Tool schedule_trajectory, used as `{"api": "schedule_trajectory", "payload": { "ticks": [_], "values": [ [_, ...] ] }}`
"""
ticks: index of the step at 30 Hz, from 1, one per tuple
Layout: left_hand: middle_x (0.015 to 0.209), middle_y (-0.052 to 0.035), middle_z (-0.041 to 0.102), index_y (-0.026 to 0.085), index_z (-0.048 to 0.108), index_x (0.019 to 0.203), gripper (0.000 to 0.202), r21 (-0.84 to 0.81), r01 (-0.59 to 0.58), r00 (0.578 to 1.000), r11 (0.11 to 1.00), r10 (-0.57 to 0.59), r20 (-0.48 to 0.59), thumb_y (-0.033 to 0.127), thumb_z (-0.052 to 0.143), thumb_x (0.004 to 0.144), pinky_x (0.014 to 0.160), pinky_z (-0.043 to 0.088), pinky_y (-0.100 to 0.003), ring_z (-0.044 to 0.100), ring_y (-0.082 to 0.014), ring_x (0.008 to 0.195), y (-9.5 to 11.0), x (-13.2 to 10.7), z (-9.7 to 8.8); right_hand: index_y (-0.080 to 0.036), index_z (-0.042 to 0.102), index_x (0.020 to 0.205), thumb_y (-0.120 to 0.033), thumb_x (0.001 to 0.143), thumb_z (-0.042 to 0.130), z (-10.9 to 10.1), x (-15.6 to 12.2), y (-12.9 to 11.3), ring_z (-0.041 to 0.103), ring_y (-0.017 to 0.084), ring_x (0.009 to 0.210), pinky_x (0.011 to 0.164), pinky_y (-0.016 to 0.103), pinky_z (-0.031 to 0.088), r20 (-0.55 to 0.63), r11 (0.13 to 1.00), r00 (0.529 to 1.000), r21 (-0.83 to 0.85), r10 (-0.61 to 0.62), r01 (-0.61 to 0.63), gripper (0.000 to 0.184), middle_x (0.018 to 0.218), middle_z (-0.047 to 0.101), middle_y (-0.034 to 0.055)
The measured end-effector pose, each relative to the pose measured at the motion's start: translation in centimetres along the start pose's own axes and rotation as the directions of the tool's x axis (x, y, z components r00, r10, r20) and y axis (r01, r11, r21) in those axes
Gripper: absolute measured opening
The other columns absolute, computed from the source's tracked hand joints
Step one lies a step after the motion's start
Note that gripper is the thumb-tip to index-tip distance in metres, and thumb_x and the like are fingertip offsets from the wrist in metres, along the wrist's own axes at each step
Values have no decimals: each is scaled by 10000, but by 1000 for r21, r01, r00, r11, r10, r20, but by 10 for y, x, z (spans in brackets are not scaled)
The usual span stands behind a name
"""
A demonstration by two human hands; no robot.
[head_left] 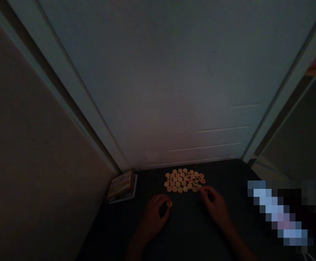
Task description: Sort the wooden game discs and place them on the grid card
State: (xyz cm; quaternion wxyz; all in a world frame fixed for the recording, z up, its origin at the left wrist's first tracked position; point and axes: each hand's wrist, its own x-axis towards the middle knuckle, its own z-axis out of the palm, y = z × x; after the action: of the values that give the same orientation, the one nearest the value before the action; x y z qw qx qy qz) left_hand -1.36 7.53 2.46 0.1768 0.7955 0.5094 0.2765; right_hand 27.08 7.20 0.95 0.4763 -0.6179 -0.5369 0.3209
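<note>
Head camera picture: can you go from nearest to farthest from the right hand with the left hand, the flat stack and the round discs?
1. Round discs: right beside the right hand, on its left.
2. Left hand: farther left.
3. Flat stack: at the far left.

The light is dim. A pale door [147,72] fills the far side, marked with two striped hearts [181,122] and several straight lines [223,129] lower right. A pale frame [68,87] flanks it. A plain brownish wall [24,145] stands left. The dark table [225,174] has a rounded far right corner.
</note>
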Motion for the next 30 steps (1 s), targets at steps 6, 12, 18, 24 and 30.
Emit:
{"api": "schedule_trajectory", "payload": {
  "ticks": [6,12,18,24,30],
  "values": [
    [1103,-24,729,276,686,994,170,-1,-40,999,999,40,8,195,599,873,1088,412,-514,664,-226,1059,-1,5,1,-210,716,1013,-577,899,539,-19,14,19,702,248,839,720,327,529,-218,996,974,-59,56,-70,423,929,761,77],
    [1018,-41,723,266,685,947,95,48,12,999,999,-9,-47,332,641,896,925,509,-450,668,-247,979,-1,8,-2,-222,715,1026,-511,922,535,-15,16,26,704,251,890,804,367,554,-170,987,981,-144,-93,69,356,989,750,79],
    [1210,-45,698,292,646,1114,288,50,40,996,998,-36,-76,259,683,831,989,477,-506,649,-272,1088,-11,1,3,-258,723,1106,-410,929,573,-8,19,32,680,250,1029,919,407,562,52,913,937,-212,-346,349,277,1123,700,99],
    [1204,-26,720,298,670,1066,224,15,16,999,1000,-16,-45,215,597,870,1122,356,-560,648,-250,1132,-10,0,5,-283,712,1191,-364,941,557,-5,19,37,618,278,1180,1043,508,499,87,878,919,-271,-385,394,305,1255,663,104],
    [1163,-41,726,282,683,1052,172,4,41,998,999,-41,-42,296,604,901,1078,398,-560,663,-250,1039,-3,0,0,-289,740,1141,-369,916,596,-5,18,34,633,295,1163,1034,535,502,49,900,930,-238,-364,365,279,1221,696,96]
  ]
}}
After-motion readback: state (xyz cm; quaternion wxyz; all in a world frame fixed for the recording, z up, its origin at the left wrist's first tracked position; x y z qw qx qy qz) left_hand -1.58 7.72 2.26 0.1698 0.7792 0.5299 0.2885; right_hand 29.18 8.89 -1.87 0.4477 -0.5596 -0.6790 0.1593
